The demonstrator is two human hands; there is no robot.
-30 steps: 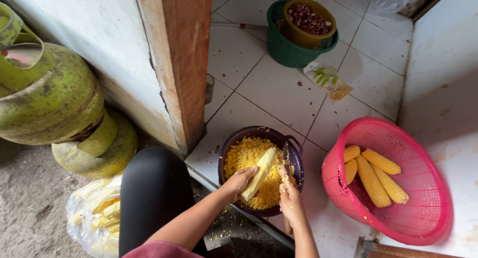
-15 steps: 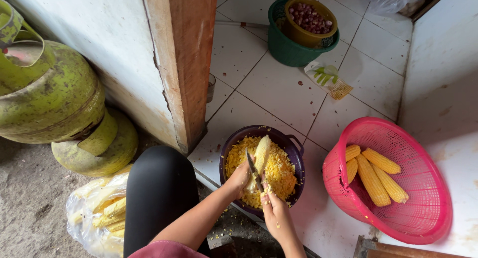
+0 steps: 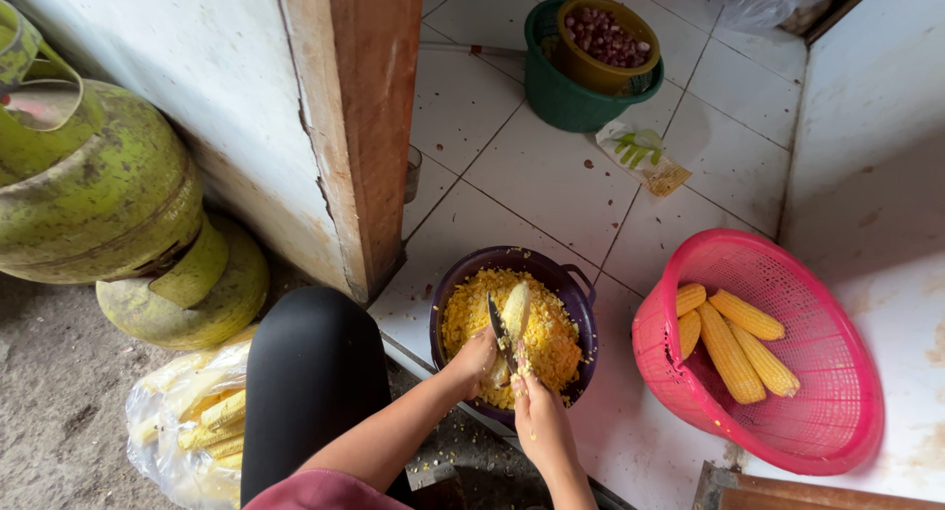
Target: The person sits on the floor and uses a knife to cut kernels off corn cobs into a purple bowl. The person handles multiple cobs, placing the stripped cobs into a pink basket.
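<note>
While the left hand [image 3: 477, 357] clamps its fingers around the lower end of a pale, half-stripped corn cob [image 3: 514, 313], the cob stands tilted over a dark purple bowl [image 3: 581, 298] heaped with loose yellow kernels [image 3: 551, 338]. Beside it, the right hand [image 3: 536, 416] has its fingers closed on the handle of a knife [image 3: 499, 331], whose dark blade lies against the cob's side. Round and smooth, the bowl sits on a white tiled floor [image 3: 551, 185] with grey grout lines and a few scattered crumbs.

To the right, touching the white wall, a pink plastic basket [image 3: 837, 412] of fine open mesh holds four whole yellow cobs [image 3: 733, 348]. Farther up the floor lies a small flat packet [image 3: 645, 156], clear plastic with green shapes and a tan patch. Just beyond it a green plastic basket [image 3: 551, 92] carries a yellow one [image 3: 591, 72] filled with small reddish shallots [image 3: 605, 37].

Left of a rough wooden door post [image 3: 369, 126], a scuffed green gas cylinder [image 3: 108, 195] stands on bare concrete. Near it a crumpled clear plastic bag [image 3: 167, 421] holds stripped cobs, partly hidden behind a black-clad knee [image 3: 310, 372].
</note>
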